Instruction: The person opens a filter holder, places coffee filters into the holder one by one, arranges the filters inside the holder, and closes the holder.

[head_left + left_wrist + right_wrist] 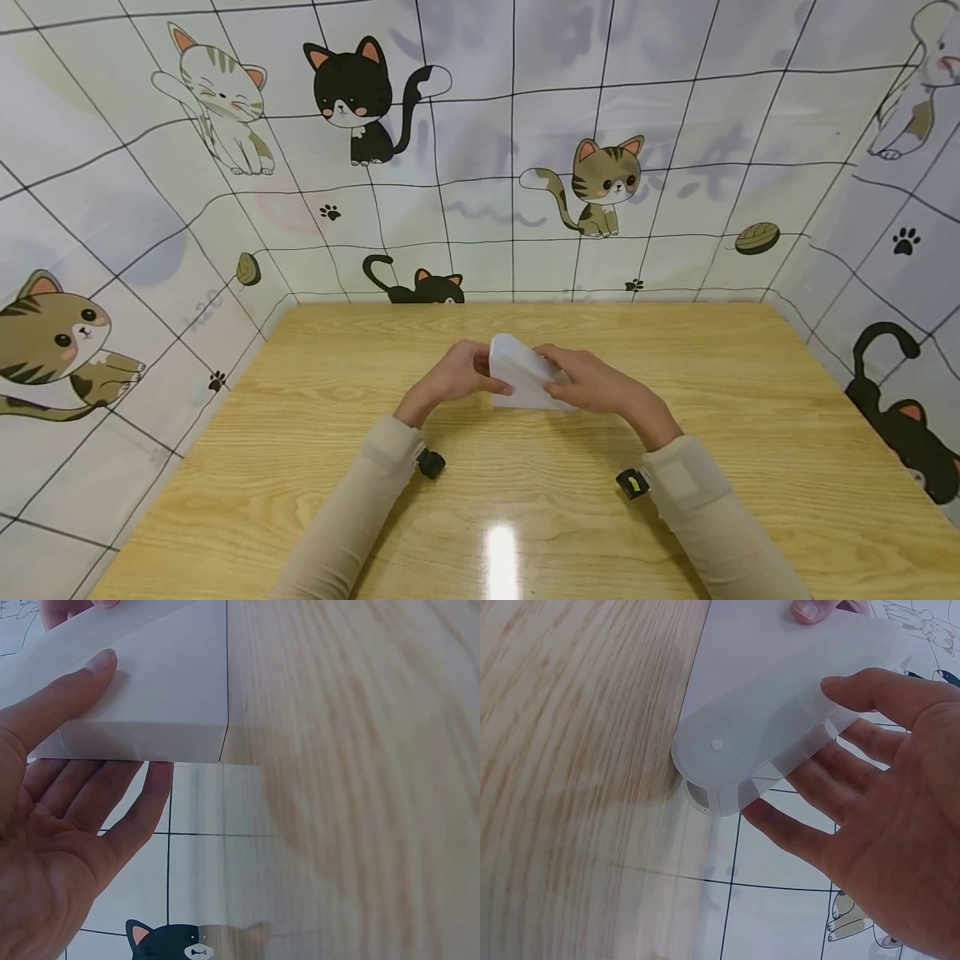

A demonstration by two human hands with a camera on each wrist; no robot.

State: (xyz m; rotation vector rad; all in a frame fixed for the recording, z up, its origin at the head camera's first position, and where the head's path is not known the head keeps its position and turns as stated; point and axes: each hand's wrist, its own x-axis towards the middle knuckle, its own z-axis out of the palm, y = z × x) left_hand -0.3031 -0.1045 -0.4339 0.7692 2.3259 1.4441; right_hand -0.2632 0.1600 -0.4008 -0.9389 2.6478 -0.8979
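Observation:
A white box (pixel 517 371) stands upright on the wooden table, its top edge slanting down to the right in the head view. My left hand (pixel 463 372) grips its left end, thumb on the near face and fingers behind. In the right wrist view, a long translucent plastic piece (pixel 757 724) with a rounded lower end lies slantwise against the white panel (pixel 739 645). A small round dot shows near that end. My right hand (pixel 588 380) holds this piece between thumb and fingers. Whether the two parts are joined cannot be told.
The wooden table (pixel 360 383) ends at a back wall (pixel 487 200) covered with cat-printed sheeting, and similar sheeting runs along both sides. A small black device (pixel 431 463) is on the left wrist, another black device (pixel 632 483) on the right.

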